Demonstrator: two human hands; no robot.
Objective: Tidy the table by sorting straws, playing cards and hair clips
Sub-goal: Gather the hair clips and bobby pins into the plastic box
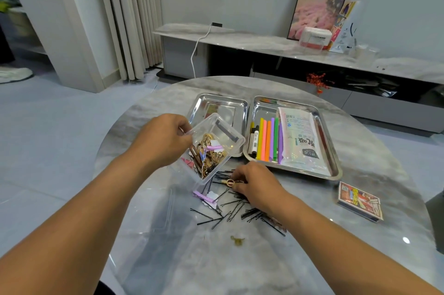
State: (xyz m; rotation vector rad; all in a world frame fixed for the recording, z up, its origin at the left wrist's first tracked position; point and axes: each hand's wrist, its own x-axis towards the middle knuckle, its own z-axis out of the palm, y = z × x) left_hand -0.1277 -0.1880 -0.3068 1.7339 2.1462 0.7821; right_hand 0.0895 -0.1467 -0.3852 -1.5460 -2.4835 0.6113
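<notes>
My left hand (163, 137) grips a clear plastic box (217, 143) by its rim and holds it tilted above the table; gold and purple hair clips lie inside it. Just below the box, my right hand (258, 184) pinches a gold hair clip (230, 182) over a scatter of black bobby pins (236, 209). A purple clip (206, 196) and a small amber claw clip (237, 240) lie on the table. Coloured straws (268, 139) and a straw packet (301, 141) fill the right steel tray (335, 150). A playing card box (359, 200) sits at the right.
A second steel tray (204, 102) stands behind the plastic box, left of the straw tray. Two markers (252, 141) lie beside the straws. The box's clear lid (158, 208) rests flat on the round marble table (240, 270). A low TV console stands beyond.
</notes>
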